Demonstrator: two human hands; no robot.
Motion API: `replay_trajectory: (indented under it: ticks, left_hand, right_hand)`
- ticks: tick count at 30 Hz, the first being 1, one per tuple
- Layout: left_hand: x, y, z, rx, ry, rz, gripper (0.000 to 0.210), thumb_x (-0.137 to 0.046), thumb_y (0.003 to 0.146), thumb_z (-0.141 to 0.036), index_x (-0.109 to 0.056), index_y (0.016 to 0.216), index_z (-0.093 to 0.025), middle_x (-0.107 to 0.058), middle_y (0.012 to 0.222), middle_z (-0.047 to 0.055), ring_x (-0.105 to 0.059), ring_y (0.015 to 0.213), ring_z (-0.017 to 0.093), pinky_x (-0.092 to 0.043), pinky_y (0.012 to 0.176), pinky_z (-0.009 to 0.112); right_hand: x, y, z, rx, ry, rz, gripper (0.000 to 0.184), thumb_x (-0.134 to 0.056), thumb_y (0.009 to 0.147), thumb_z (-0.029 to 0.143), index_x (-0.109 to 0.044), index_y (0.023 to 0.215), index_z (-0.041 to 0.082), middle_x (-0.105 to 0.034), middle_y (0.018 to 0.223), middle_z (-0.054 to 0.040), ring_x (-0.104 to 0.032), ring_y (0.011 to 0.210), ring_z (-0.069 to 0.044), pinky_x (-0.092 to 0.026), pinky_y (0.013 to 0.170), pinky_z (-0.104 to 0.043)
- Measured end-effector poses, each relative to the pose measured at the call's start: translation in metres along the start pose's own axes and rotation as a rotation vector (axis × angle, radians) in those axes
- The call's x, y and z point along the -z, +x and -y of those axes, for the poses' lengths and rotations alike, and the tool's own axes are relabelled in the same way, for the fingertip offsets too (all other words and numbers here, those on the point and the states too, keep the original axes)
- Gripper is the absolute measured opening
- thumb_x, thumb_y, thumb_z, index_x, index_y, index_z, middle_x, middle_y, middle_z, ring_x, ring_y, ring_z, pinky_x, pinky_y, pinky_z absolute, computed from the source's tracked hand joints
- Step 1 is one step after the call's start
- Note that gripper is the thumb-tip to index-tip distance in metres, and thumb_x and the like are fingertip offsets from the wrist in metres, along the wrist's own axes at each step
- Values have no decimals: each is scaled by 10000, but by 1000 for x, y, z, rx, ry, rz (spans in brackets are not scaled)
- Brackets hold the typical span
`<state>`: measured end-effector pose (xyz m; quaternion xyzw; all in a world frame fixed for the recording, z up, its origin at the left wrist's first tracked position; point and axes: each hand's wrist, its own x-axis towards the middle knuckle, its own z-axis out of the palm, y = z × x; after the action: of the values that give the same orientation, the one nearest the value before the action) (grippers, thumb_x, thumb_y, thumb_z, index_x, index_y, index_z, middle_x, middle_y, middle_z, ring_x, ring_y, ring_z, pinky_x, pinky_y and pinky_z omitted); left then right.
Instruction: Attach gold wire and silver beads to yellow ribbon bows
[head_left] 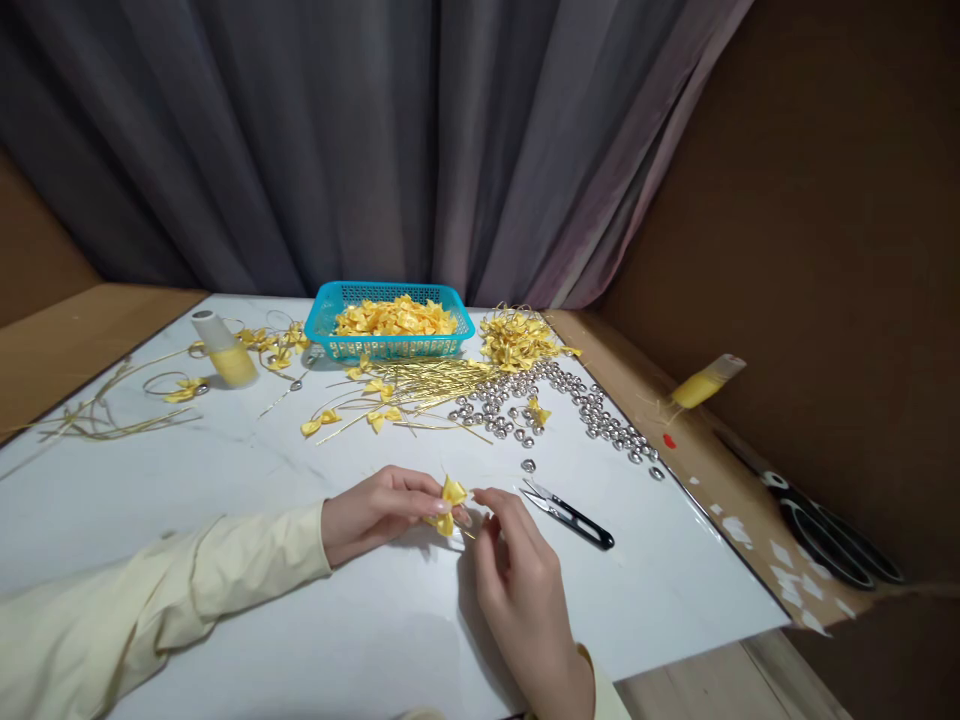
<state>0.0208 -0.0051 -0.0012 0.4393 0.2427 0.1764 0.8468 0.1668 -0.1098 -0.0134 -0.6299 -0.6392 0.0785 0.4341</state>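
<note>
Near the front of the white table, my left hand [397, 510] pinches a yellow ribbon bow [452, 492] between thumb and fingers. A thin gold cord [469, 535] sticks out below the bow. Just right of it, my right hand [521, 580] has bent fingers drawn together, their tips close to the bow; anything between them is too small to make out. Black-handled thread snips [577, 522] lie beside my right hand, blades pointing at it. A single silver ring-like piece [529, 466] rests just beyond the snips.
A blue basket [360, 347] holds many yellow bows. Gold cords [427, 382], corded bows [517, 340] and silver ring-like pieces [600, 415] lie before and beside it. One yellow thread spool [234, 362] stands left; another [705, 382] is at right, near large scissors [825, 535].
</note>
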Motion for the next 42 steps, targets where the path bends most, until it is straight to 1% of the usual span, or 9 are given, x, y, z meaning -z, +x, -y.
replay_trajectory:
  ticks: [7, 11, 16, 19, 22, 34, 38, 40, 42]
  left_hand:
    - [0, 0, -1, 16, -51, 16, 124, -709, 693, -231, -723, 733, -115, -692, 746, 76, -606, 787, 176, -423, 804, 271]
    - [1, 2, -2, 37, -71, 38, 145, -695, 706, -226, -710, 713, -82, -674, 757, 87, -583, 752, 157, -418, 741, 241]
    - [7, 4, 0, 139, -179, 77, 204, -645, 736, -188, -693, 885, -57, -648, 754, 101, -561, 682, 148, -412, 612, 236]
    - [11, 5, 1, 208, -228, 129, 266, -642, 736, -206, -662, 962, -68, -646, 803, 119, -595, 737, 189, -411, 581, 245]
    - [12, 5, 1, 234, -242, 147, 275, -649, 734, -214, -644, 975, -82, -648, 830, 117, -620, 782, 214, -404, 583, 242]
    - [11, 6, 1, 277, -232, 126, 236, -645, 771, -295, -663, 858, -76, -675, 808, 99, -598, 660, 135, -421, 606, 222]
    - [12, 7, 3, 288, -224, 130, 296, -660, 759, -320, -663, 924, -74, -687, 816, 106, -590, 629, 127, -417, 568, 213]
    - [12, 7, 4, 293, -208, 124, 314, -665, 756, -333, -659, 927, -70, -688, 807, 111, -587, 611, 124, -410, 549, 212]
    - [12, 8, 4, 293, -188, 112, 287, -675, 751, -333, -657, 869, -72, -682, 781, 103, -586, 599, 121, -406, 538, 210]
  right_hand:
    - [5, 1, 3, -201, 259, 5, 211, -444, 862, 178, -568, 1032, 170, -670, 819, -47, -618, 665, -140, -483, 536, -218]
    - [12, 5, 7, -351, 550, 45, 195, -530, 843, 231, -572, 1026, 175, -686, 827, -48, -641, 739, -146, -510, 639, -227]
    - [15, 8, 7, -446, 911, 79, 217, -622, 801, 251, -583, 1002, 181, -675, 794, -40, -633, 684, -143, -505, 557, -220]
    - [14, 7, 7, -472, 978, 48, 232, -659, 781, 255, -597, 994, 187, -679, 795, -38, -628, 665, -134, -505, 542, -212]
    - [14, 7, 6, -487, 979, 29, 242, -674, 772, 268, -606, 989, 187, -685, 805, -46, -636, 676, -145, -518, 557, -227]
    - [18, 6, 9, -385, 1013, 119, 216, -609, 835, 235, -597, 1049, 214, -685, 982, -80, -633, 718, -149, -524, 595, -250]
    - [16, 3, 8, -219, 686, -32, 169, -569, 850, 188, -615, 1012, 208, -647, 1004, -90, -619, 742, -157, -517, 560, -245]
    - [13, 1, 8, -54, 443, -116, 241, -550, 844, 124, -607, 1057, 222, -598, 1089, -100, -600, 916, -192, -530, 657, -279]
    - [11, 0, 8, 98, 273, -106, 359, -524, 840, 76, -553, 1161, 234, -551, 1174, -109, -534, 1083, -224, -514, 804, -349]
